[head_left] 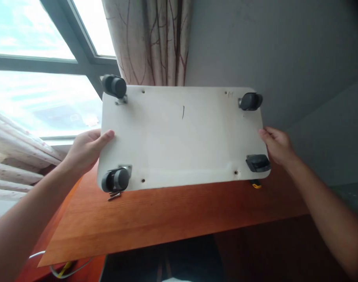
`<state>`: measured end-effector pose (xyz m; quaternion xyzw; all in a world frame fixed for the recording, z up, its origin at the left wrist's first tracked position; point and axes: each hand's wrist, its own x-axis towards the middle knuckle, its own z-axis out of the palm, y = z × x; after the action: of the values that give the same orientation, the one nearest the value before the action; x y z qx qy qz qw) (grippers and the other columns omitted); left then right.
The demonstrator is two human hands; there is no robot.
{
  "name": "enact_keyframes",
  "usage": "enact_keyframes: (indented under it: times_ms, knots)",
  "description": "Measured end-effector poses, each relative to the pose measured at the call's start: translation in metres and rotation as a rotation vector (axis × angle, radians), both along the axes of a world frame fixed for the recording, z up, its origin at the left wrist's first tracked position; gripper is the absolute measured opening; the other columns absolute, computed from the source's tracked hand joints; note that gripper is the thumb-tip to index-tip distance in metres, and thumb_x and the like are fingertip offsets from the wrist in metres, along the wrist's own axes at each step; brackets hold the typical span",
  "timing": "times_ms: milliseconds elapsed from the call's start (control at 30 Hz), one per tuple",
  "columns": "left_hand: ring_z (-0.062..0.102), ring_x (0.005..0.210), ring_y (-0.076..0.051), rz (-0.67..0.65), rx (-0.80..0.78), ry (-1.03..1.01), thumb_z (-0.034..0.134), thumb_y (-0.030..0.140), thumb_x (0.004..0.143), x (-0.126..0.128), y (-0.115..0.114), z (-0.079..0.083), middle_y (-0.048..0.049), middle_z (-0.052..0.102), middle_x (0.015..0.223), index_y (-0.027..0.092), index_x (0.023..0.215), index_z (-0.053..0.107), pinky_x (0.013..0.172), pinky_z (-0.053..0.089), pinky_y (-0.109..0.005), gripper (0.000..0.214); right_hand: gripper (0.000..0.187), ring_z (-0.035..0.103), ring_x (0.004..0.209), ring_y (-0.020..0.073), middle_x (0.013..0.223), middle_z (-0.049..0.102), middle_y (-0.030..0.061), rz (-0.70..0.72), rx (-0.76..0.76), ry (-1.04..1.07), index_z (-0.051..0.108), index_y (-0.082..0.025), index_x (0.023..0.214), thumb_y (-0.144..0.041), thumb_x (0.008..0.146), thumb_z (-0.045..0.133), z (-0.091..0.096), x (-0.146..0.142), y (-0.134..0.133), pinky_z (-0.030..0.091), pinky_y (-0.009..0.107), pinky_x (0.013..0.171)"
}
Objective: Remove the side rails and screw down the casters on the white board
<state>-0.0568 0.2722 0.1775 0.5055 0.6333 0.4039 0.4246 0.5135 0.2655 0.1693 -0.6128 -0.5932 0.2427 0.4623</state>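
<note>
A white rectangular board [179, 145] with rounded corners is held up in front of me, its wheeled side facing me. Grey caster wheels sit near its corners: upper left [115, 86], lower left [116, 179], upper right [251, 101] and lower right [258, 163]. Several small holes and a short dark mark [183, 112] show on its face. My left hand [89, 147] grips the left edge, thumb on the near face. On the right edge, my right hand [275, 143] is closed the same way. The fingers behind the board are hidden.
Below the board lies a brown wooden table [155, 219]. Loose screws [114, 196] rest near its left part, and a black-and-yellow tool [256, 184] pokes out at the right. Beyond are a window [43, 102], a patterned curtain [155, 43] and a grey wall [240, 47].
</note>
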Motion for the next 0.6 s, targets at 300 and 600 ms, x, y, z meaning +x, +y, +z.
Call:
enact_keyframes:
  times_ms: [300, 600]
  knots:
    - [0.068, 0.062, -0.020, 0.019, -0.293, -0.189, 0.085, 0.048, 0.066, 0.010, -0.019, -0.028, -0.0038, 0.074, 0.072, 0.015, 0.087, 0.068, 0.057, 0.055, -0.027, 0.043, 0.044, 0.069, 0.077, 0.0258, 0.078, 0.071, 0.0039, 0.037, -0.311, 0.186, 0.070, -0.022, 0.094, -0.060, 0.073, 0.072, -0.059, -0.018, -0.008, 0.057, 0.034, 0.061]
    - [0.069, 0.063, -0.019, 0.051, -0.344, -0.197, 0.084, 0.053, 0.066, 0.008, -0.025, -0.036, -0.0022, 0.073, 0.070, 0.019, 0.084, 0.069, 0.054, 0.054, -0.025, 0.041, 0.042, 0.069, 0.071, 0.0214, 0.084, 0.073, 0.0030, 0.058, -0.345, 0.223, 0.068, -0.022, 0.093, -0.062, 0.080, 0.066, -0.072, -0.023, -0.015, 0.056, 0.031, 0.060]
